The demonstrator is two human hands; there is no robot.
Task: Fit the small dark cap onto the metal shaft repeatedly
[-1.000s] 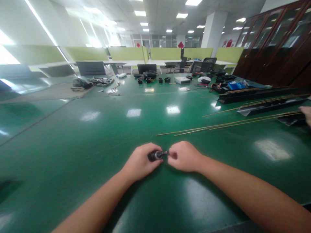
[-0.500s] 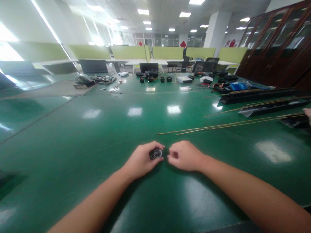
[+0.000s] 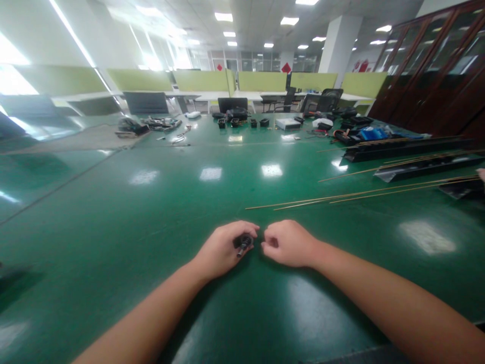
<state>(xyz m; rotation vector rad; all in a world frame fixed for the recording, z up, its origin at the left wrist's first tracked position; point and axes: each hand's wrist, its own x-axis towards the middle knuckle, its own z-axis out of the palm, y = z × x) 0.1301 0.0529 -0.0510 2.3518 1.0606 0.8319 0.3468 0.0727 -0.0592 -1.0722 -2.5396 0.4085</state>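
Observation:
My left hand (image 3: 224, 248) rests on the green tabletop (image 3: 227, 313), its thumb and fingers curled around a small dark metal part with a short shiny shaft (image 3: 244, 244). The shaft points toward me and slightly left; most of the part is hidden in the palm. Just to the right, my right hand (image 3: 288, 243) lies closed in a loose fist with its knuckles facing the left hand. Its fingers hide whatever they may hold. A small gap separates the two hands.
Thin brass-coloured rods (image 3: 303, 202) lie beyond my hands, reaching right toward black metal channels (image 3: 405, 149). Small black boxes (image 3: 253, 123), a white box (image 3: 288, 124) and a blue bundle (image 3: 373, 133) stand at the back. Part of another person's hand (image 3: 481, 174) shows at the right edge.
The metal part has turned in my left hand: its round end faced up before, and now its shaft shows from the side. My right hand has stayed in place.

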